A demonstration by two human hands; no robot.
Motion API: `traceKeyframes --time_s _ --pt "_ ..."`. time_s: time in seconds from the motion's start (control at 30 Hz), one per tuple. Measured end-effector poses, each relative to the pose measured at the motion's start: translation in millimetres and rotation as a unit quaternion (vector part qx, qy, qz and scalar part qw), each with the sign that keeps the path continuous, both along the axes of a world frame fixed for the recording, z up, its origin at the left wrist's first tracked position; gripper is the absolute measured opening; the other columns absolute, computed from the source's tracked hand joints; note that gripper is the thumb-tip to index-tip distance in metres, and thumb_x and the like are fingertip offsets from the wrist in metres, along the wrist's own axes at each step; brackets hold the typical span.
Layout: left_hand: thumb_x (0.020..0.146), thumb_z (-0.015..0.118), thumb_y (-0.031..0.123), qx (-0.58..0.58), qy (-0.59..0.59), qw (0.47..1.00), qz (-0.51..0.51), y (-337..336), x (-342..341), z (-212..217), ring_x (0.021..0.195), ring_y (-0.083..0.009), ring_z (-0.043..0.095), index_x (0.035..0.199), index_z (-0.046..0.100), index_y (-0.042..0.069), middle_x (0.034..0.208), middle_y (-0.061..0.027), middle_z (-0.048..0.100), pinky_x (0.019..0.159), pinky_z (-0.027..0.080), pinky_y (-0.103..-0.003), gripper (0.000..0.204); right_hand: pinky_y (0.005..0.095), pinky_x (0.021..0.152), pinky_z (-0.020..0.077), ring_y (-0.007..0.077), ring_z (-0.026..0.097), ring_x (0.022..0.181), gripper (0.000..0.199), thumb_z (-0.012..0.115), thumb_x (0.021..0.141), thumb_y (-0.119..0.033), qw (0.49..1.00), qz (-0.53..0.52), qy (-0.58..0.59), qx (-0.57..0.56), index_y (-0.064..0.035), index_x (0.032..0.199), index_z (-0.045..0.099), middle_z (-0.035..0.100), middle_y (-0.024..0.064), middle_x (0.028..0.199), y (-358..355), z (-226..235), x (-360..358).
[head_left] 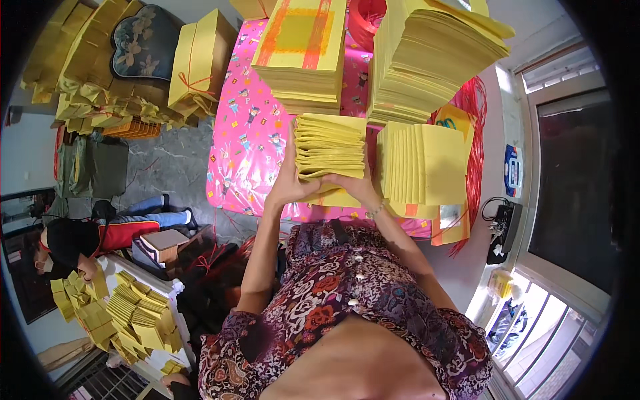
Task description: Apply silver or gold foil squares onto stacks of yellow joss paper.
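Between my two hands stands a stack of folded yellow paper (331,148), its layered edges turned up toward me. My left hand (289,180) is closed along the stack's left side, and my right hand (355,187) grips its near right corner. Just right of my right hand is a row of folded yellow paper bundles (412,163). Beyond my hands sits a tall block of yellow paper with orange-red printing (300,40). The undersides of my fingers are hidden by the paper.
A pink patterned cloth (233,160) covers the table. More yellow paper (433,67) is piled high at the far right, beside a red plastic ring-shaped roll (363,23). Red string (475,133) hangs at the right edge. At lower left a person (73,240) works over yellow bundles.
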State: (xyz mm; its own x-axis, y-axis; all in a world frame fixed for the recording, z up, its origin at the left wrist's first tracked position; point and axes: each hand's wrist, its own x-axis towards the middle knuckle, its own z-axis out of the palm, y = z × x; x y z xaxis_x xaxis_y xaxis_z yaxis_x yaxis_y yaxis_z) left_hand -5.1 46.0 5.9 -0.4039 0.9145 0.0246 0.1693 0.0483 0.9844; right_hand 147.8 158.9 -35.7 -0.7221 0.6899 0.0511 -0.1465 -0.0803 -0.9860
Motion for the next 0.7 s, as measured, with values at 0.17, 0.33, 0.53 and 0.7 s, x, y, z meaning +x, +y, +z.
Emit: traceKeyframes --time_s 0.17,0.33,0.53,0.7 --pt "0.068 0.073 0.015 0.069 -0.02 0.997 0.011 -1 3 6 0.148 -0.0291 0.024 0.159 -0.001 0.004 0.163 -0.0177 0.013 0.119 0.026 -0.041 0.118 0.0346 0.102 0.0488 0.0204 0.054 0.122 0.104 0.094 0.066 -0.011 1.0 0.008 0.011 -0.024 -0.002 0.141 0.023 0.053 0.013 0.131 0 -2 1" --pt "0.07 0.084 0.031 0.088 -0.054 0.995 0.017 6 10 18 0.146 -0.0296 0.028 0.159 0.001 0.004 0.162 -0.0182 0.018 0.118 0.03 -0.042 0.124 0.0349 0.102 0.0487 0.0206 0.054 0.122 0.106 0.095 0.065 -0.014 1.0 0.0 -0.001 -0.007 -0.0027 0.142 0.023 0.052 0.0123 0.132 -1 -5 2" --pt "0.069 0.086 0.043 0.133 0.013 0.988 0.083 7 14 11 0.143 -0.0312 0.032 0.157 0.009 0.001 0.155 -0.0189 0.027 0.117 0.03 -0.044 0.124 0.0352 0.101 0.049 0.0213 0.056 0.12 0.108 0.096 0.063 -0.016 0.998 -0.006 -0.04 0.048 -0.0048 0.142 0.023 0.054 0.0118 0.13 -3 -3 0" --pt "0.068 0.084 0.05 0.14 0.083 0.971 0.177 -1 12 2 0.119 -0.0247 0.046 0.141 0.034 -0.002 0.128 -0.013 0.043 0.104 0.038 -0.04 0.103 0.0352 0.101 0.0493 0.0219 0.055 0.121 0.109 0.096 0.062 -0.016 0.996 -0.02 -0.036 0.074 -0.0052 0.142 0.023 0.054 0.012 0.13 -4 -5 1"
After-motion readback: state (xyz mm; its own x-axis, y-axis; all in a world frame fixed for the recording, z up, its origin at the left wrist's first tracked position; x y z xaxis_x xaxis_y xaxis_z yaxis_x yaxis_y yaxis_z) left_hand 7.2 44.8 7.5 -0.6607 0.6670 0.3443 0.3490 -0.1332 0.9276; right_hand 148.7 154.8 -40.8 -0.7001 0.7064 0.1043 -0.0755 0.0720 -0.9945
